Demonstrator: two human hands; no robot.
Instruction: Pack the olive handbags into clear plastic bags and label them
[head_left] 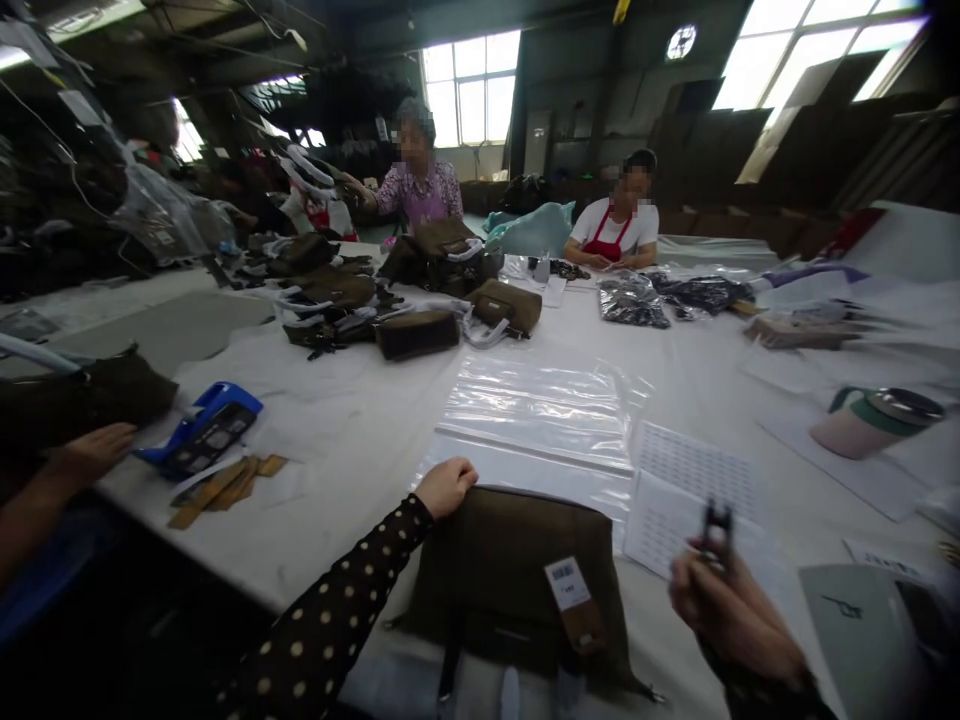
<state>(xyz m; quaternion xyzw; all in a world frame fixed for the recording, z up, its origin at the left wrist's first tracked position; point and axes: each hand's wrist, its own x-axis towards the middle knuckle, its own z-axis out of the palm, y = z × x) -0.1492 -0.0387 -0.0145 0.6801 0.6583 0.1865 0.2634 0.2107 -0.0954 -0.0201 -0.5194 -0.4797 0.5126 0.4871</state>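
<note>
A dark olive bag (517, 570) lies on the table in front of me, with a white and brown tag (571, 590) on its face. At its top left corner, my left hand (448, 487) is closed on the edge. My right hand (724, 595), somewhat blurred, is to the right of the bag and grips a small dark tool (716, 525) with two prongs pointing up. Clear plastic bags (536, 410) lie flat just beyond the bag. Printed sheets (694, 485) are between them and my right hand.
Several olive bags (420, 335) are piled at the back. A blue device (206, 430) and brown strips (229, 490) lie left, near another person's hand (97, 450). A cup (874, 420) stands right. Two people (424, 185) (615, 225) are across the table (345, 440).
</note>
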